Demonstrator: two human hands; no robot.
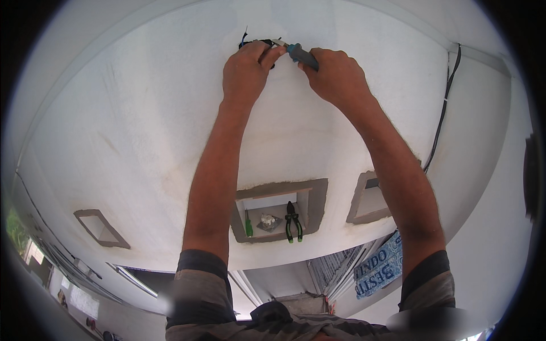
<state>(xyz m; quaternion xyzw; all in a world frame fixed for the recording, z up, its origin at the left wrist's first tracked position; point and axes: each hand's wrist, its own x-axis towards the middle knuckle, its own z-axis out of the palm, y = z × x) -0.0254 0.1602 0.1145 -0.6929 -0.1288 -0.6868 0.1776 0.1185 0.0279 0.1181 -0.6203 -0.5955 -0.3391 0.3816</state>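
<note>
Both my arms reach up to a white wall. High on it, a dark opening point(256, 43) shows partly behind my left hand point(247, 71), and a thin blue-and-black wire point(244, 37) sticks up from it. The left fingers are pinched together at the opening; what they hold is too small to make out. My right hand point(339, 77) is closed around the grey-and-teal grip of a pliers-like hand tool point(301, 55). Its short metal head points left and meets the left fingertips. The jaws are too small to read clearly.
Below my hands, a recessed niche point(320, 207) holds pliers point(292, 221) with black-and-green handles, a green-handled screwdriver point(248, 224) and a crumpled clear packet point(268, 221). Smaller niches sit left point(122, 241) and right point(355, 213). A black cable point(446, 99) runs down the right side.
</note>
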